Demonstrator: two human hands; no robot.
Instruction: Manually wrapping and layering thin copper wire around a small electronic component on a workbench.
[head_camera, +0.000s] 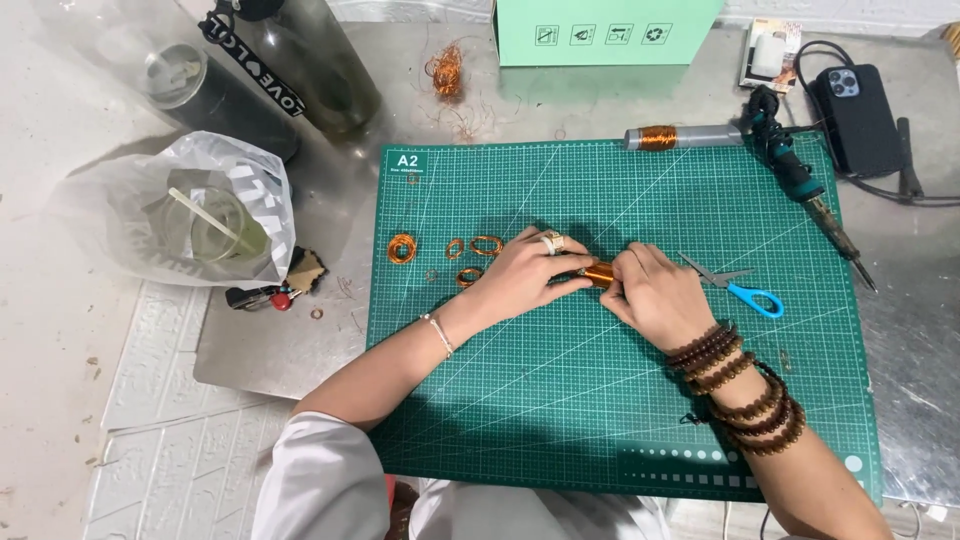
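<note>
A: Hands meet at mid-mat. The left hand (525, 272) and the right hand (652, 295) are both closed on a short rod wound with copper wire (598, 272), which lies level between them, just above the green cutting mat (600, 420). The left fingers clamp one end; the right fingertips pinch the coil's other edge.

B: Which step does the figure show?

A: By appearance, winding or dressing the coil: one hand steadies the rod while the other works the wire. Any further turn would call for a firm grip on the left and even tension on the right, so that the turns lie side by side.

B: What lies around the work?

A: Small copper wire rings (472, 247) rest on the mat just left of the left hand. Blue-handled scissors (735, 285) lie close to the right hand, blades pointing toward it. A soldering iron (805, 190) lies along the mat's right edge, and a second grey rod with a copper winding (685, 137) lies at the top edge. A tangle of loose wire (446, 72), a green box (605, 30), a phone (855, 115) and a bagged cup (205, 225) sit off the mat.

B: Any obstruction?

A: Only the scissors, near the right wrist's path.
</note>
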